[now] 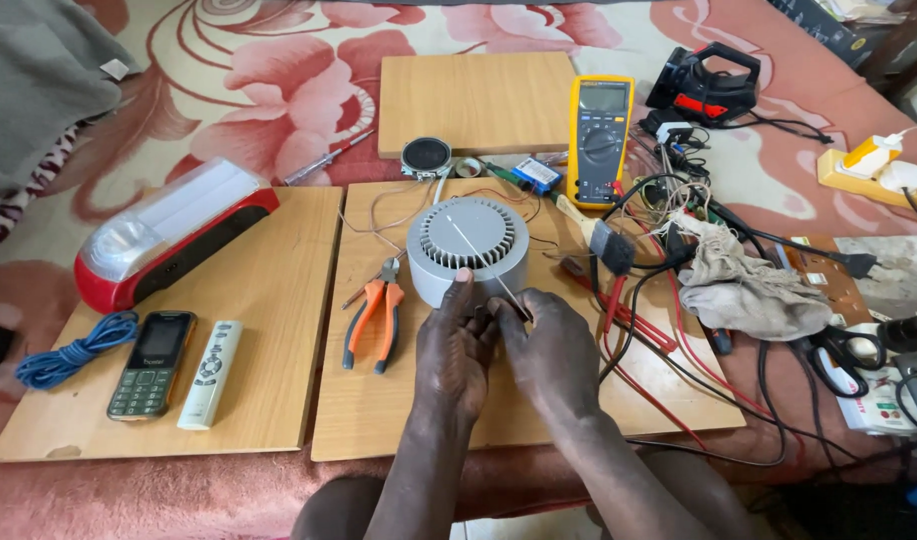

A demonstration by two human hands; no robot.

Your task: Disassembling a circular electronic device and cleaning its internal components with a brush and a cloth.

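Item: my left hand (457, 345) and right hand (551, 350), both pinched shut on a thin wire (484, 262). Wire crosses grey finned round housing (468, 246); orange pliers (375, 322) lie beside, on wooden board (379, 420).

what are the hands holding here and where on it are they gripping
Both hands, left hand and right hand, pinch the near end of a thin wire that runs up across the grey round finned housing.
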